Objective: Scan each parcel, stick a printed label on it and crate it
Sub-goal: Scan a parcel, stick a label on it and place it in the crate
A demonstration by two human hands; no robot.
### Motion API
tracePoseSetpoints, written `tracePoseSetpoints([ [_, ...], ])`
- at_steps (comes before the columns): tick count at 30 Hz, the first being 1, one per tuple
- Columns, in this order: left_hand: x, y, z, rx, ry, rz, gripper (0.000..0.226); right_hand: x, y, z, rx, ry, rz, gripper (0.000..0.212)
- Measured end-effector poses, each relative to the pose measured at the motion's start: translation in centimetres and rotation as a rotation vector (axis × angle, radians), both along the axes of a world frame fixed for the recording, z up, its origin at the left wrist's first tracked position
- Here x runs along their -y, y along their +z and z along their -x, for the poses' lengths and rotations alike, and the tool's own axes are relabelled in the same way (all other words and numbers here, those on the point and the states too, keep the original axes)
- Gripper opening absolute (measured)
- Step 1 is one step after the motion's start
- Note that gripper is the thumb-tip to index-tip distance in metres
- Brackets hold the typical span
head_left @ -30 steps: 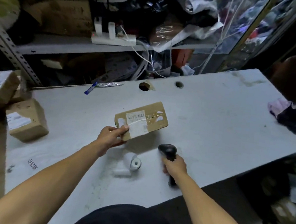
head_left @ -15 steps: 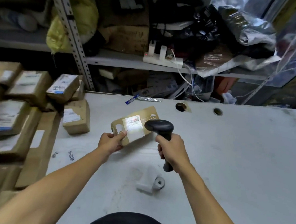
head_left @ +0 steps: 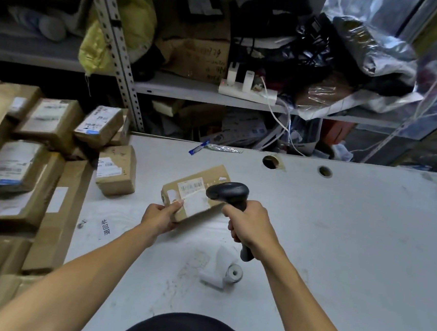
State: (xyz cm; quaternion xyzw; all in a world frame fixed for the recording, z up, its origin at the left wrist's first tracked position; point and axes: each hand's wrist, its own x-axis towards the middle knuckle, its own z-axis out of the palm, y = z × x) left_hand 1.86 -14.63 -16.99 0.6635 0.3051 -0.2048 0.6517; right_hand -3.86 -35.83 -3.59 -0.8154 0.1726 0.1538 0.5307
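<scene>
1. Two hands raised over tabletop (head_left: 339,230).
2. Left hand (head_left: 159,217): grip clamped on parcel (head_left: 191,189), near corner, tilted.
3. Right hand (head_left: 249,225): grip wrapped round scanner (head_left: 227,191), head beside parcel label (head_left: 193,193).

1. The parcel (head_left: 196,192) has a white label (head_left: 193,193) with a barcode on top. The small print is too blurry to read.
2. The table (head_left: 338,243) has a small sticker (head_left: 106,227) with black Chinese signs. One looks like 回. The others are not clear.
3. The big carton on the shelf (head_left: 198,56) has dark handwriting on its front. It cannot be read.
4. The boxes at the left (head_left: 56,123) have white labels with print and barcodes. All of it is too small to read.
5. No brand or number can be read anywhere.
</scene>
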Motion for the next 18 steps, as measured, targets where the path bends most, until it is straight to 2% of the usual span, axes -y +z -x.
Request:
tracePoseSetpoints([
  [3,0.3,-0.4,0.0,-0.021,-0.04,-0.098,0.048,0.6,-0.8,0.5,0.005,-0.049,0.023,0.019],
  [5,0.5,0.2,0.1,-0.099,-0.1,-0.188,0.049,1.5,-2.4,0.9,0.003,-0.11,0.067,0.018],
  [7,0.9,1.3,0.5,-0.229,-0.256,-0.28,0.057,2.8,-4.8,1.7,-0.038,-0.166,0.151,0.024],
  [9,2.0,2.2,1.7,-0.226,-0.494,-0.378,0.059,4.5,-7.5,2.9,-0.111,-0.183,0.285,0.028],
  [11,3.8,2.2,3.2,0.055,-0.8,-0.539,0.049,6.0,-9.9,4.6,-0.205,-0.185,0.384,0.033],
  [13,6.0,2.0,5.2,0.366,-1.045,-0.571,0.041,7.0,-11.6,6.4,-0.28,-0.204,0.408,0.036],
  [16,9.0,1.0,7.5,0.585,-1.393,-0.602,0.071,7.6,-13.7,8.3,-0.342,-0.227,0.402,0.035],
  [18,10.4,0.3,8.2,0.675,-1.463,-0.709,0.059,7.7,-14.2,8.8,-0.344,-0.262,0.364,0.032],
])
